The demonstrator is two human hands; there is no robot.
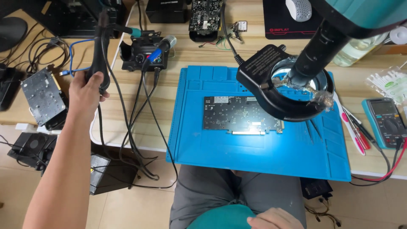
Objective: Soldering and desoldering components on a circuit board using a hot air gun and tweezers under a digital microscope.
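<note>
Your right hand [274,219] sits lowest in view, resting on your lap with only its knuckles showing, so you cannot tell whether the fingers are curled or spread; it holds nothing you can see. Your left arm stretches up the left side, forearm straight, and your left hand [86,94] is wrapped tight around one black hot-air handle [100,51], held upright off the left edge of the bench with its cord trailing down. One blue work mat [258,148] lies on the pale wooden bench [140,127] in front of you, and one dark circuit board [241,114] lies flat near its middle, partly under one black ring light [271,91] around the microscope barrel [316,51]. To the right of the mat you have one teal multimeter [386,123] with a red and a black lead, and a few pens or tweezers between it and the mat. Behind the mat stands one black rework station [144,53], with a second handle [159,48] parked in it. Farther back sit another bare board [205,17], a black mouse pad [288,19] and a white mouse [299,8]. On the tiled floor at left lie several black boxes and tangled cables.
</note>
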